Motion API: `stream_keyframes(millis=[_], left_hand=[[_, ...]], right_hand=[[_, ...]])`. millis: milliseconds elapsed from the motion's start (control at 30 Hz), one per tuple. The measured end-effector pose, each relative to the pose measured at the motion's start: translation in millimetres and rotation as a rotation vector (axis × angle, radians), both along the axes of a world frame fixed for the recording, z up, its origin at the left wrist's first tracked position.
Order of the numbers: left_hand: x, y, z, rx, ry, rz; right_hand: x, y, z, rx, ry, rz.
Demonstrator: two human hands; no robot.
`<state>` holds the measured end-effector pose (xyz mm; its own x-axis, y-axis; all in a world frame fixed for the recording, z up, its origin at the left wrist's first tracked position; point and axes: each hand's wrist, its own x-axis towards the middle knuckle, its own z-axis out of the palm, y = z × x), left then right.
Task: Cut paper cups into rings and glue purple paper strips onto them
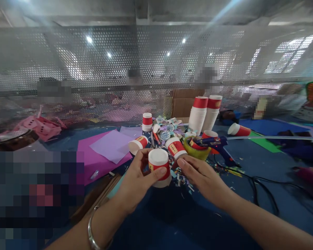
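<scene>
My left hand (139, 178) is wrapped round a red and white paper cup (159, 170), held bottom up. A second paper cup (175, 147) is tilted to the upper left, and my right hand (199, 173) pinches it by its near end. Just beyond, another paper cup (141, 143) lies on its side, and one more paper cup (147, 121) stands upside down further back. Behind my hands is a pile of paper scraps with round patterned pieces (167, 129). My fingertips on the right are partly hidden behind that cup.
Two tall stacks of paper cups (198, 116) stand at the back. A blue glue gun (217, 146) rests by a yellow tape roll (195, 147), with a black cable (255, 187) to the right. Purple paper sheets (109, 144) lie left. A perforated metal screen (94, 66) stands behind.
</scene>
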<state>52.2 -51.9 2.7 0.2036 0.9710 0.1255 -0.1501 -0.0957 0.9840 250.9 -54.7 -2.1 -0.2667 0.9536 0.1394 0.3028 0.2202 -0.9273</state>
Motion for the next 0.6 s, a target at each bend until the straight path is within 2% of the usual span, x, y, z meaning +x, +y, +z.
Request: stream_keyframes(millis=[233,400,467,600], left_hand=[[4,-7,7.4,0.089,-0.101,-0.059],[5,-11,7.7,0.143,-0.068,-0.096],[5,-11,5.1,0.102,-0.038,-0.152],[1,-6,5.0,-0.082,-0.022,-0.229]], right_hand=[[-4,1,4.8,0.122,0.057,-0.071],[-7,-3,10.2,-0.053,0.219,-0.129],[-5,-3,11.5,-0.081,0.258,-0.131],[2,0,12.2,-0.006,0.250,-0.138]])
